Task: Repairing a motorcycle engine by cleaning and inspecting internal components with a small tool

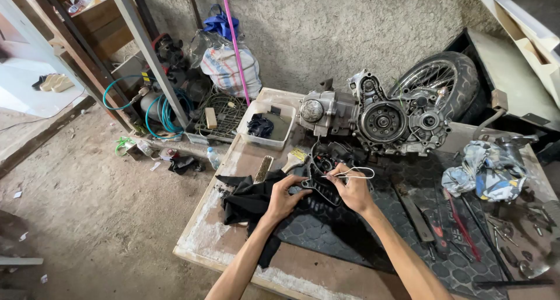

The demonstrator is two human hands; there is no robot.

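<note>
Both hands meet over the middle of the workbench: the left hand [286, 196] lies with fingers curled on a black cloth [248, 202], pinning it against a dark engine cover [319, 183] that sits on the black patterned rubber mat [350, 230]; the right hand [352, 189] pinches a thin white gasket ring [359, 172] between thumb and fingertips, closed narrowly on it, just above the cover's rim; the ring loops out to the right of the fingers and hangs free of the mat.

Largest of the rest is the wooden workbench [233, 241] itself, pale and worn along its near edge; behind the hands stands a grey motorcycle engine [373, 116], its round gears exposed, with a spoked wheel and tyre [443, 78] leaning against the wall just behind it; a crumpled patterned rag [487, 168] lies to the right of the engine; a white plastic tray [269, 124] holding a dark rag sits at the bench's far left corner; a red-handled tool [464, 227] and several other hand tools lie on the mat's right part, well apart from the hands; a wire brush [263, 168] and a paintbrush [294, 159] rest near the cloth, just beyond the left hand; on the dirt floor past the bench coils a blue-green hose [166, 113].
</note>
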